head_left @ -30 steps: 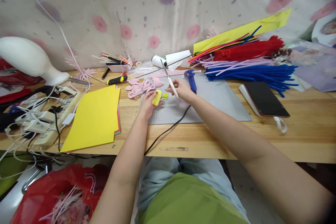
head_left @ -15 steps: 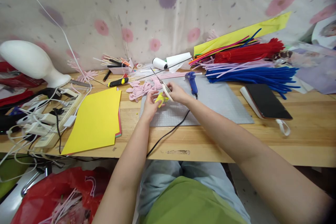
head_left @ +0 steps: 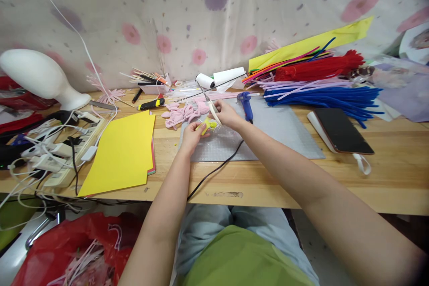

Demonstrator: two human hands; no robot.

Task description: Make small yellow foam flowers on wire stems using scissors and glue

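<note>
Near the left end of the grey cutting mat [head_left: 281, 138], my left hand [head_left: 193, 136] pinches a small yellow piece [head_left: 208, 126], paper or foam by its look. My right hand [head_left: 227, 115] is closed around the white handles of a pair of scissors [head_left: 213, 110], whose blades point up and away to the left. The scissors are beside the yellow piece; whether they touch it I cannot tell. Just behind my left hand lie pink fuzzy bow-like shapes [head_left: 181, 114]. A blue glue gun [head_left: 246, 106] rests on the mat right of my right hand.
Yellow sheets [head_left: 120, 152] and a power strip [head_left: 72, 156] with tangled cables lie left. Blue pipe cleaners [head_left: 325, 97], red ones [head_left: 318, 67] and a phone [head_left: 340, 130] are on the right. A yellow-black utility knife [head_left: 150, 104] lies behind. A black cord [head_left: 214, 170] crosses the front edge.
The scissors have turned a little, their tips shifting right and toward me. The yellow piece has turned between my left fingers. Both hands stay in nearly the same place.
</note>
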